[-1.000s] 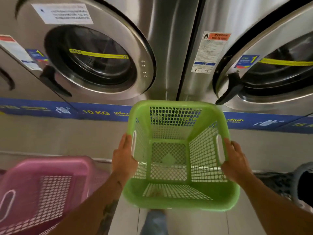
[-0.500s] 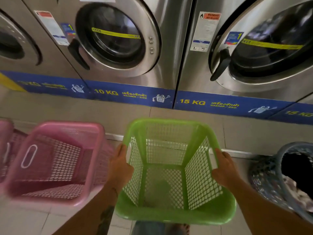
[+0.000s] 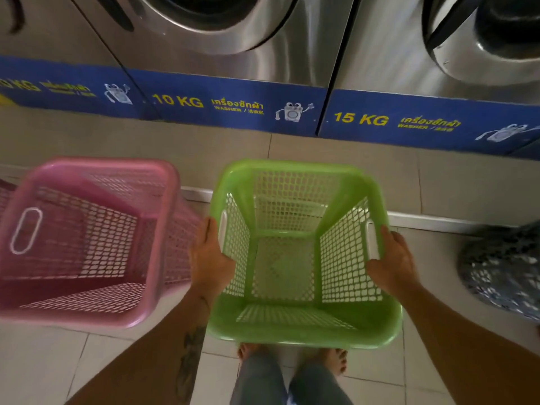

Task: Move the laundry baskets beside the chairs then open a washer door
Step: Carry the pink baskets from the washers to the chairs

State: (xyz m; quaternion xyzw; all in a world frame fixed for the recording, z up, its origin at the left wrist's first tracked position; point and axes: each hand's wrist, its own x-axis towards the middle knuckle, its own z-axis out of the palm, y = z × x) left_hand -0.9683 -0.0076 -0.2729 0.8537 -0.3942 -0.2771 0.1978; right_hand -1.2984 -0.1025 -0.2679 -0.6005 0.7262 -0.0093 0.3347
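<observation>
I hold an empty green mesh laundry basket (image 3: 301, 331) in front of me, low over the tiled floor. My left hand (image 3: 209, 258) grips its left handle slot and my right hand (image 3: 391, 261) grips its right one. An empty pink mesh basket (image 3: 93, 311) stands on the floor just left of the green one, close to my left hand. Two steel washers face me: the 10 KG washer door (image 3: 210, 24) at top centre and the 15 KG washer door (image 3: 491, 39) at top right, both closed and cut off by the frame.
A grey patterned basket (image 3: 502, 270) sits at the right edge. A raised tiled step (image 3: 438, 176) runs under the washers' blue base strip (image 3: 233, 103). My bare feet (image 3: 292, 358) stand just behind the green basket. No chairs are in view.
My view has tilted down and I have stepped back from the washers. The green basket has sunk lower, still in both hands. The pink basket has come fully into view on the left.
</observation>
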